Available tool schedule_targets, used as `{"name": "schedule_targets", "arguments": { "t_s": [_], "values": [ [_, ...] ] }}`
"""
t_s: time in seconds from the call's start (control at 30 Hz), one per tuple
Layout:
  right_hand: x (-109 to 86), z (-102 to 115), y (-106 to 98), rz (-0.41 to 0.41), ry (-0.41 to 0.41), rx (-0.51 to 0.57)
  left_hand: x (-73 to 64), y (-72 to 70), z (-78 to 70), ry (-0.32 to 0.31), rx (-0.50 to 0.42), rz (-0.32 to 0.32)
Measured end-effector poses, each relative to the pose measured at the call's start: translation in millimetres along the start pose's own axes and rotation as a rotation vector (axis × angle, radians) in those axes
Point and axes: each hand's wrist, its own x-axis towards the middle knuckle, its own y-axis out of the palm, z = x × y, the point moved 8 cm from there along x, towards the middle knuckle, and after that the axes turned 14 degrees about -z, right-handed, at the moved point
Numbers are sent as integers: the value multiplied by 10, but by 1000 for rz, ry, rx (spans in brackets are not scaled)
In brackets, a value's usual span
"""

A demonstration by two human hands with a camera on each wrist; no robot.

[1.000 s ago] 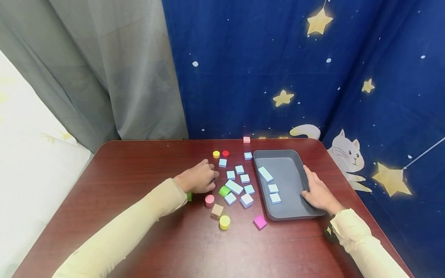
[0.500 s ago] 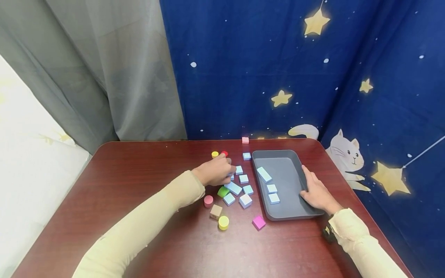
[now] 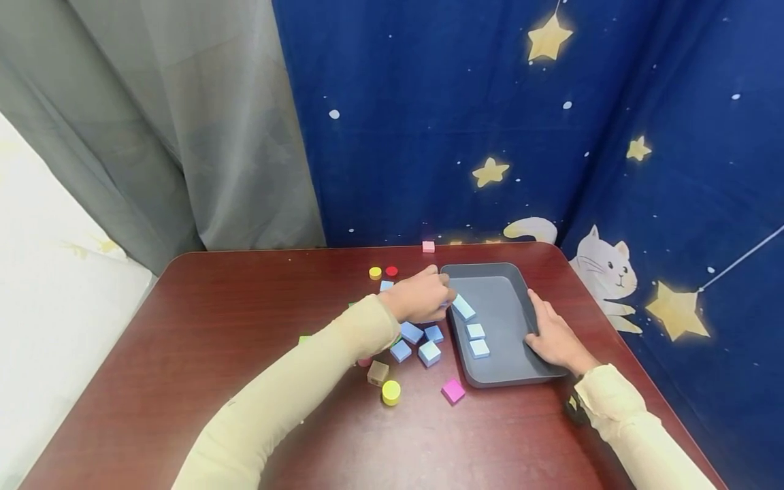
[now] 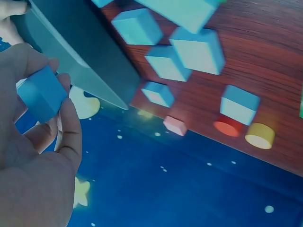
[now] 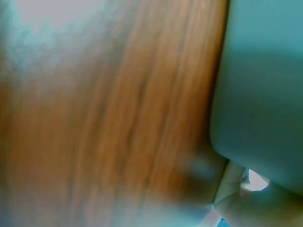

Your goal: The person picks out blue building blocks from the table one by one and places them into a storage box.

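Note:
My left hand (image 3: 421, 297) pinches a blue block (image 4: 43, 94) between thumb and fingers, just at the left wall of the grey tray (image 3: 505, 296). Around the right rim of that tray my right hand (image 3: 559, 338) holds on, thumb inside and fingers along the outside. Inside the tray, near its left wall, lie a long light-blue block (image 3: 463, 307) and two smaller light-blue blocks, the upper one (image 3: 475, 331) close to the lower one (image 3: 480, 348). Several more blue blocks sit left of the tray, partly hidden by my left hand and sleeve.
In front are a magenta block (image 3: 453, 391), a yellow cylinder (image 3: 390, 393) and a wooden cube (image 3: 378, 373). Farther back stand a yellow disc (image 3: 375, 273), a red disc (image 3: 391, 271) and a pink block (image 3: 428, 246) at the table's back edge. Curtains hang behind.
My left hand has moved right across the blocks, from the left side of the pile to the tray's left wall, and now holds a blue block. My right hand stays on the tray.

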Motion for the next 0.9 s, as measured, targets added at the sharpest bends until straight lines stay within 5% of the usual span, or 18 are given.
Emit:
{"name": "schedule_targets", "arguments": {
  "t_s": [0.47,0.9],
  "values": [
    [9,-42,30,1,8,5,368,228,-296,3,13,79],
    [-1,2,16,27,41,8,416,510,-369,-59,3,157]
  ]
}}
